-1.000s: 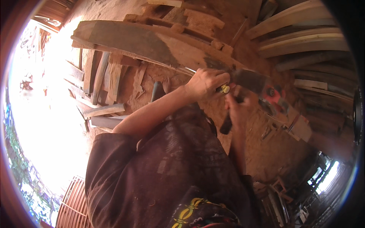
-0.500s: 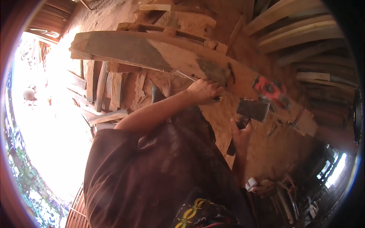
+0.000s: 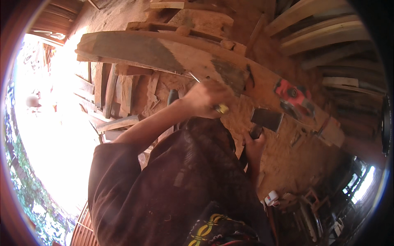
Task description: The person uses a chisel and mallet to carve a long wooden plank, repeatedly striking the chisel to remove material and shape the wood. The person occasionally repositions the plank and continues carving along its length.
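Note:
My left hand (image 3: 205, 99) is closed around a chisel (image 3: 222, 109); its yellow-tipped handle end sticks out beside the fingers. The thin metal shaft points up and left to the near edge of a long curved wooden plank (image 3: 127, 46); I cannot tell whether its tip touches the wood. My right hand (image 3: 255, 145) grips the handle of a hammer (image 3: 266, 119) with a dark, block-shaped head. That head is apart from the chisel, to its right. The plank has dark grey patches and lighter bare wood.
A red power tool (image 3: 294, 95) with black parts rests on the right end of the plank. Curved timbers (image 3: 324, 37) are stacked at the far right. Wood offcuts (image 3: 108, 90) stand at the left. A white and red object (image 3: 271, 199) lies low on the right.
My left hand has moved left and slightly nearer with the chisel, and the yellow handle end shows more. The hammer has shifted slightly left.

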`<state>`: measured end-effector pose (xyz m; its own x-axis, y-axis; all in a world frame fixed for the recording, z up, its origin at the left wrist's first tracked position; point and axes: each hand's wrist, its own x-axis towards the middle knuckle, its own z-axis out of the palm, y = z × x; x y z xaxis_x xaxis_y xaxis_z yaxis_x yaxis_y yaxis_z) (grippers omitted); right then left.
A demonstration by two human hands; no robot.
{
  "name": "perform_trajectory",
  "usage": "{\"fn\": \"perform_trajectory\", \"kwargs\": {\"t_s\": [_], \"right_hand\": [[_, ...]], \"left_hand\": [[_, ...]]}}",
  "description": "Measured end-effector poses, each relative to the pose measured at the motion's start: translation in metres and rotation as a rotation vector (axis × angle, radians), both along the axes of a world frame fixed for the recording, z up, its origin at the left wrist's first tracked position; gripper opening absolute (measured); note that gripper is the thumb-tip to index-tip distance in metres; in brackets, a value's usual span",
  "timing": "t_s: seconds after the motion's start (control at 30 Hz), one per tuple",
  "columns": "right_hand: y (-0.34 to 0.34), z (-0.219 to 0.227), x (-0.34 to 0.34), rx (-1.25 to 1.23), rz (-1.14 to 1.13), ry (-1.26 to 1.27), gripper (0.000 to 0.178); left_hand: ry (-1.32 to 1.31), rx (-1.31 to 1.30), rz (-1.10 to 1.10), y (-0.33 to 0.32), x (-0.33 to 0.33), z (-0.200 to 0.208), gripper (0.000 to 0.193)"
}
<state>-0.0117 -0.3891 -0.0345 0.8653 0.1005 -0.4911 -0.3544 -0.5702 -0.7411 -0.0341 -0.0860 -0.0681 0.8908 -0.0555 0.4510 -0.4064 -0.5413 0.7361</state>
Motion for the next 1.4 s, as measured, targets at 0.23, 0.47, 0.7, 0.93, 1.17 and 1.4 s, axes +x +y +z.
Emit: {"fn": "perform_trajectory", "kwargs": {"t_s": [0.23, 0.47, 0.7, 0.93, 1.17, 1.4], "right_hand": [[0.036, 0.025, 0.015, -0.049, 0.031, -0.019, 0.026], [0.060, 0.033, 0.022, -0.048, 0.116, -0.064, 0.027], [0.104, 0.055, 0.046, -0.036, 0.323, -0.349, 0.023], [0.243, 0.135, 0.073, 0.102, 0.838, -1.126, 0.019], [0.285, 0.111, 0.093, -0.442, 1.244, -0.866, 0.042], [0.184, 0.052, 0.109, -0.063, 0.664, -0.205, 0.031]], "left_hand": [[-0.026, -1.186, 0.708, 0.086, -0.011, 0.016, 0.027], [-0.084, -1.283, 0.692, 0.091, -0.011, 0.010, 0.032], [0.015, -1.059, 0.706, 0.086, -0.004, 0.010, 0.029], [0.031, -0.981, 0.712, 0.079, 0.007, 0.004, 0.032], [-0.079, -1.344, 0.792, 0.106, -0.025, -0.029, 0.024], [-0.272, -1.931, 0.844, 0.087, -0.064, -0.069, 0.020]]}}
